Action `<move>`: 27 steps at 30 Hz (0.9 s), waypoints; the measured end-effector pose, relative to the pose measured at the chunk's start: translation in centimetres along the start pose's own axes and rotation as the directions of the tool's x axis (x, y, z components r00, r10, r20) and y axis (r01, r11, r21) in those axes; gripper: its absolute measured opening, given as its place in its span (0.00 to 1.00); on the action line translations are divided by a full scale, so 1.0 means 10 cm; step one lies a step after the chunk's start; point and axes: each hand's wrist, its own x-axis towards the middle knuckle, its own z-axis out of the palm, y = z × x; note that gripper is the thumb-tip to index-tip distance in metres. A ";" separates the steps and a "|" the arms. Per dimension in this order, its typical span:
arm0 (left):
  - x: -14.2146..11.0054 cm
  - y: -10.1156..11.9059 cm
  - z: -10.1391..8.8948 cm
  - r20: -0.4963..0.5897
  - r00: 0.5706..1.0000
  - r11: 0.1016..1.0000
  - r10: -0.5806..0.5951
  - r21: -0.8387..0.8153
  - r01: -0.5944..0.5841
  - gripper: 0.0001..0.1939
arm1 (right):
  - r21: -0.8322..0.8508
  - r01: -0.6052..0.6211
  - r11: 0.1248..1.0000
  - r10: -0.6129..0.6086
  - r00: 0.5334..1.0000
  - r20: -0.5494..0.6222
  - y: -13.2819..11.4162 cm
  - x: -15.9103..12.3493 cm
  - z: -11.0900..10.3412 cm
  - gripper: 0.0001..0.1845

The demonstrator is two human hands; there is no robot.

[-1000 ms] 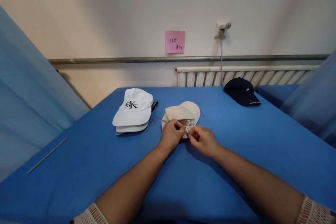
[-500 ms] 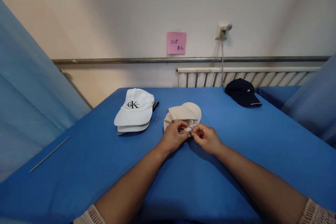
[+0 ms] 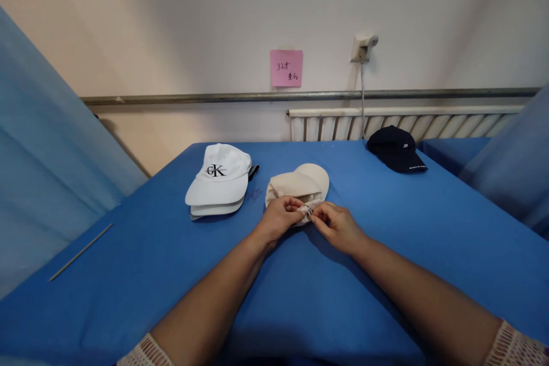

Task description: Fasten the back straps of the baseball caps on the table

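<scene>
A beige baseball cap [image 3: 295, 184] lies on the blue-covered table, its brim pointing away to the upper right. My left hand [image 3: 281, 217] pinches the cap's near edge between thumb and fingers. Close beside it, my right hand [image 3: 337, 225] is closed in a pinch at the same edge, around the strap and a small metallic piece that looks like a buckle. Fingertips partly cover that small piece, so its details are hard to make out.
White caps [image 3: 218, 180] sit stacked to the left. A dark navy cap [image 3: 397, 148] rests at the back right. A thin stick [image 3: 81, 252] lies near the left edge. Behind the table [image 3: 163, 274] are a radiator [image 3: 403, 121] and a plugged-in cable [image 3: 362, 86].
The beige cap has shifted and tilted slightly under my hands, showing more of its near edge. Both hands keep their pinch at nearly the same place. The view has moved a little.
</scene>
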 end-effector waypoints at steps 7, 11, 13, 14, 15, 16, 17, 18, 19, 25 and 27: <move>0.04 -0.09 0.05 0.033 0.991 0.970 0.132 0.200 -0.136 0.09 | 0.128 -0.246 0.961 0.248 0.969 0.000 0.05 0.00 0.10 0.09; 0.04 -0.13 0.06 0.075 0.959 0.861 0.272 0.425 -0.278 0.07 | 0.478 -0.531 0.700 0.530 0.834 0.151 0.06 0.03 0.13 0.14; 0.03 -0.13 0.06 0.106 0.947 0.804 0.303 0.506 -0.314 0.07 | 0.567 -0.607 0.557 0.583 0.772 0.254 0.02 0.04 0.09 0.14; 0.03 -0.13 0.07 0.120 0.944 0.781 0.307 0.535 -0.322 0.08 | 0.597 -0.635 0.491 0.599 0.743 0.297 0.01 0.05 0.07 0.14; 0.02 -0.13 0.07 0.132 0.942 0.764 0.307 0.557 -0.327 0.08 | 0.625 -0.654 0.427 0.610 0.718 0.335 -0.01 0.05 0.05 0.14; 0.02 -0.12 0.08 0.144 0.940 0.749 0.309 0.572 -0.334 0.08 | 0.649 -0.667 0.365 0.617 0.695 0.368 -0.03 0.05 0.03 0.13; 0.02 -0.12 0.08 0.153 0.937 0.737 0.314 0.583 -0.342 0.08 | 0.671 -0.676 0.306 0.622 0.675 0.397 -0.04 0.06 0.01 0.12; 0.01 -0.12 0.09 0.162 0.933 0.725 0.321 0.592 -0.352 0.08 | 0.690 -0.680 0.248 0.626 0.657 0.421 -0.04 0.06 -0.01 0.11; 0.01 -0.12 0.10 0.172 0.928 0.712 0.330 0.601 -0.364 0.07 | 0.708 -0.680 0.192 0.629 0.639 0.443 -0.04 0.07 -0.03 0.10; -0.01 -0.12 0.12 0.187 0.923 0.716 0.337 0.585 -0.381 0.08 | 0.717 -0.696 0.048 0.605 0.591 0.533 -0.02 0.08 -0.11 0.08; 0.00 -0.13 0.10 0.175 0.935 0.768 0.310 0.534 -0.354 0.08 | 0.694 -0.710 0.124 0.594 0.613 0.521 -0.01 0.08 -0.12 0.09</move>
